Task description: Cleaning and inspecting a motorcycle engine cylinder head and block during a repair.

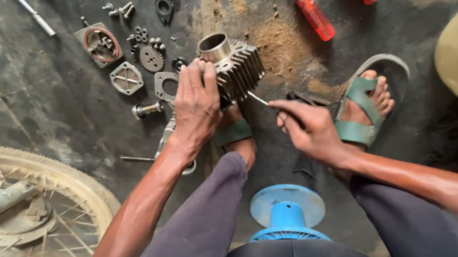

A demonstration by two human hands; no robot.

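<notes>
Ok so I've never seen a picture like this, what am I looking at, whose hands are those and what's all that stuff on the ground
This is one picture from a camera worn on a person's head, looking down at their own arms, legs and sandalled feet. There is no machine; the person works with bare hands while sitting low over a blue stool.

The left hand grips a finned metal engine cylinder that rests on the dark, stained floor. The right hand pinches a thin metal tool, its tip against the cylinder's fins.

On the floor beyond lie small engine parts: a gear, bolts, a round cover and a square plate. Two red-handled screwdrivers lie at the top right. A spoked wheel sits at the lower left.
</notes>
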